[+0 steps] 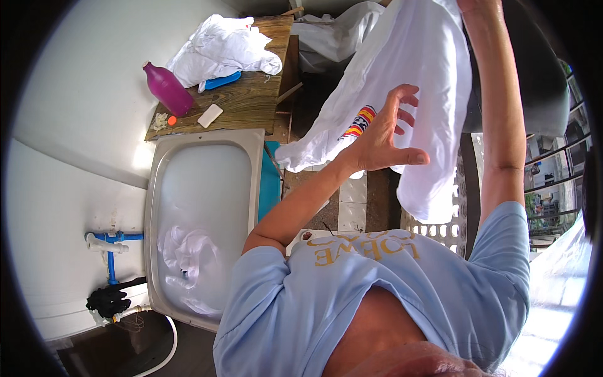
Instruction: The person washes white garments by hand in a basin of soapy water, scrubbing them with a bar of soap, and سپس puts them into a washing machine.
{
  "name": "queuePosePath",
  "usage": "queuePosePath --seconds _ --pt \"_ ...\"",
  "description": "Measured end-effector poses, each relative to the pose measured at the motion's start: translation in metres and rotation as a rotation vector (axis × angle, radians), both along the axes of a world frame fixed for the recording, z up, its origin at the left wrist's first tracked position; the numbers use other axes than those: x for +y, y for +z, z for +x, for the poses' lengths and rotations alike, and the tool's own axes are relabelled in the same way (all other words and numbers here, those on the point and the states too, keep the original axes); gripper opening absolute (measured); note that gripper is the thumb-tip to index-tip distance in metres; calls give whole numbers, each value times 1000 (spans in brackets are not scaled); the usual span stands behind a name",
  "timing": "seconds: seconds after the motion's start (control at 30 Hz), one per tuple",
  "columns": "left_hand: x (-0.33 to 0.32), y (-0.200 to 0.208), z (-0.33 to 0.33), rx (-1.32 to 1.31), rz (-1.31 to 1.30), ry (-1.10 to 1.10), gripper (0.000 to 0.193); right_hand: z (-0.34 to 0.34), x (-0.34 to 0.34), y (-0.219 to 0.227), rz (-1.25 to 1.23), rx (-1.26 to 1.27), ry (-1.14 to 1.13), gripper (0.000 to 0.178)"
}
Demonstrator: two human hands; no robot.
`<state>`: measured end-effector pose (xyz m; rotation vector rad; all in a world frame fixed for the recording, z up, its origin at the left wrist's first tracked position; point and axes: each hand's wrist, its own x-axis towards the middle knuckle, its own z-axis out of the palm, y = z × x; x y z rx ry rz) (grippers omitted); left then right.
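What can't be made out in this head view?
All in the head view:
Right hand: mostly cut off by the top edge; its grip is unseen.
Hanging white garment: upper end cut off by the top edge.
White cloth in the sink: cloudy water hides its full outline.
Blue object: partly covered by the white cloth pile, so its kind is unclear.

I can make out thin, creased cloth in the hanging white garment [436, 69], smooth plastic on the narrow-necked purple bottle [168, 90], grained wood across the brown tabletop [251, 100], smooth grey metal-looking rim [254, 179].
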<state>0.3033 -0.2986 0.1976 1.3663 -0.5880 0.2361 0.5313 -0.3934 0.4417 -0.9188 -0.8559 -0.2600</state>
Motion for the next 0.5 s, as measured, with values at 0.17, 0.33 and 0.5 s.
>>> queuePosePath --seconds 0.17,0.33,0.5 --pt "-56 -64 6 -187 -6 575 62 -49 11 -84 127 210 99 13" --pt "-1 -67 0 -105 -5 617 23 -1 -91 -120 -100 93 -263 9" --pt "41 -51 -7 -98 160 683 42 -21 -138 -144 -373 147 -246 6"
